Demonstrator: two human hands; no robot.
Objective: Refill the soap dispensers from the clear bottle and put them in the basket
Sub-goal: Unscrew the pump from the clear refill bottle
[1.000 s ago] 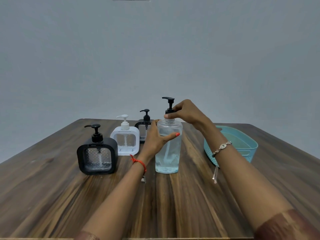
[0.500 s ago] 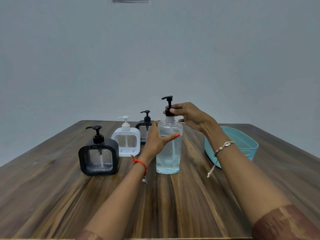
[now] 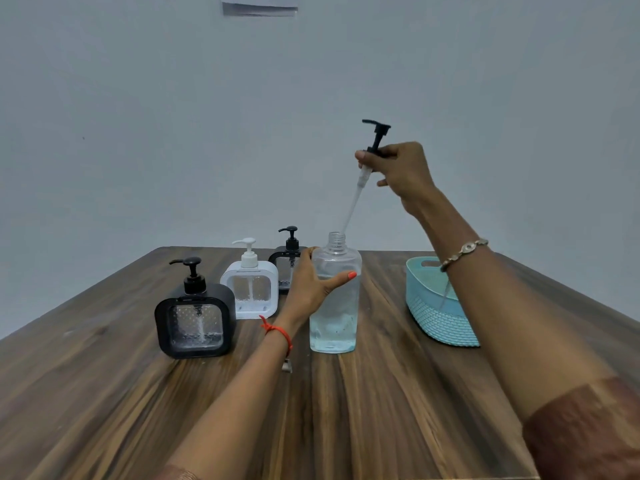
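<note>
A clear bottle, part full of pale blue liquid, stands upright mid-table with its neck uncovered. My left hand grips its upper body. My right hand holds the black pump head high above the bottle; its clear tube slants down, the tip just at the bottle's mouth. Three square dispensers stand to the left: a black one nearest, a white one behind it, and another black one partly hidden by my left hand.
A teal woven basket sits on the wooden table to the right of the bottle, partly hidden behind my right forearm. A plain grey wall rises behind the table's far edge.
My right hand has lifted the pump head up out of the clear bottle, drawing the tube almost fully out. My left hand keeps its grip on the bottle.
</note>
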